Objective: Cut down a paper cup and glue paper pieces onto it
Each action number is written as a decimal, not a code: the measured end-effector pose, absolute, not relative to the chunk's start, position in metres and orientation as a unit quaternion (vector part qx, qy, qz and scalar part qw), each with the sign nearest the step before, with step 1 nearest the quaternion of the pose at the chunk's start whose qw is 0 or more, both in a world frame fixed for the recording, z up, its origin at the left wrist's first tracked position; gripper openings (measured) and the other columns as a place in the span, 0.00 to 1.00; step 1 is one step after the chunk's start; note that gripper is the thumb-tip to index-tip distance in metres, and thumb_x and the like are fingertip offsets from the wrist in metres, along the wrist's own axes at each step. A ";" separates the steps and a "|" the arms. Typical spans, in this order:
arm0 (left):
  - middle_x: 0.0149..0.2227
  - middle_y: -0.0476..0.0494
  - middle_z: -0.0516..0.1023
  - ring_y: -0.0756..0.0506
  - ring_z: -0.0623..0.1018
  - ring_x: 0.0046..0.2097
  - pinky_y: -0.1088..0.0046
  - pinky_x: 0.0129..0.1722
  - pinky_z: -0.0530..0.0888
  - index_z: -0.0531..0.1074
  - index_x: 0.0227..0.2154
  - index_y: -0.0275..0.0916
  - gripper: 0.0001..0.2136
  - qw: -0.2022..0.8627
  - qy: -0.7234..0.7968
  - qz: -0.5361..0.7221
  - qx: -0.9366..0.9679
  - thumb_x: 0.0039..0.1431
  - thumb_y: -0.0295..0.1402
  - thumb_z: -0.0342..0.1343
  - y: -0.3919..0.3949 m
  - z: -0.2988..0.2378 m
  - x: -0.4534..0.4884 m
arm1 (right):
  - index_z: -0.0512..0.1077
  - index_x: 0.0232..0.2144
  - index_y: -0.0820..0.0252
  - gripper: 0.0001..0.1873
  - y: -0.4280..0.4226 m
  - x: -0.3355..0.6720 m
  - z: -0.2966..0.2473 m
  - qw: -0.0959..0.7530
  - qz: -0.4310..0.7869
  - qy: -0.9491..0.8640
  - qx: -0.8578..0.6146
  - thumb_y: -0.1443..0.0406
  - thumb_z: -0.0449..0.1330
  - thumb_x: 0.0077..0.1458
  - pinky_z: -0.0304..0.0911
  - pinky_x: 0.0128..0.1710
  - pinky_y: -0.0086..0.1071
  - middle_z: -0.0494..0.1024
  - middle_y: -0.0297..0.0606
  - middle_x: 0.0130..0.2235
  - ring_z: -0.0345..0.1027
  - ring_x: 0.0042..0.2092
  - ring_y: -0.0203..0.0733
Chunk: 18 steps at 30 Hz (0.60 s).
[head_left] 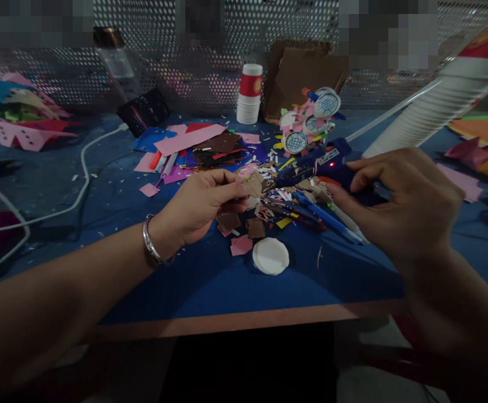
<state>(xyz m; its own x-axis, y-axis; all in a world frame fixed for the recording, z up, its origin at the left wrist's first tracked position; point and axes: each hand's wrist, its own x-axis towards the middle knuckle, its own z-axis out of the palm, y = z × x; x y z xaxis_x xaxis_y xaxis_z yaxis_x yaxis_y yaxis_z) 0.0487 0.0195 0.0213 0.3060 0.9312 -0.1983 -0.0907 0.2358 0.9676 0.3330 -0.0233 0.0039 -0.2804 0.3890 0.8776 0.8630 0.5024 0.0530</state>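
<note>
My left hand [204, 204] pinches a small brown paper piece [252, 184] between thumb and fingers, above the blue table [210, 280]. A silver bracelet sits on that wrist. My right hand [399, 201] is wrapped round a blue glue gun [323, 162] whose red light glows; its nozzle points left at the brown piece. Below the hands lie brown and pink paper scraps [244, 235], a white round lid [270, 256], a blue pen [328, 219] and red-handled scissors [306, 221].
Coloured paper sheets [197, 146] are piled at mid table. A stack of red-and-white cups [249, 95] and a brown paper bag [302, 73] stand by the perforated back wall. A tilted cup stack [437, 106] lies right. White cable [79, 184] runs left. Table edge [244, 322] is near me.
</note>
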 end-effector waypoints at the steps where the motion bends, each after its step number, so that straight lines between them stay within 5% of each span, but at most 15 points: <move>1: 0.26 0.50 0.78 0.54 0.77 0.28 0.78 0.31 0.73 0.75 0.24 0.35 0.12 0.652 0.441 0.393 0.476 0.61 0.22 0.69 0.019 0.022 0.049 | 0.68 0.29 0.54 0.18 -0.023 0.333 0.004 0.431 -0.275 -0.753 -0.413 0.62 0.75 0.57 0.71 0.35 0.41 0.80 0.35 0.30 0.81 0.36 0.50; 18: 0.26 0.51 0.78 0.54 0.77 0.26 0.78 0.30 0.72 0.75 0.24 0.34 0.11 0.655 0.436 0.394 0.474 0.59 0.22 0.69 0.019 0.021 0.049 | 0.68 0.29 0.55 0.19 -0.024 0.333 0.008 0.412 -0.285 -0.769 -0.397 0.64 0.76 0.59 0.72 0.36 0.41 0.81 0.40 0.31 0.81 0.36 0.51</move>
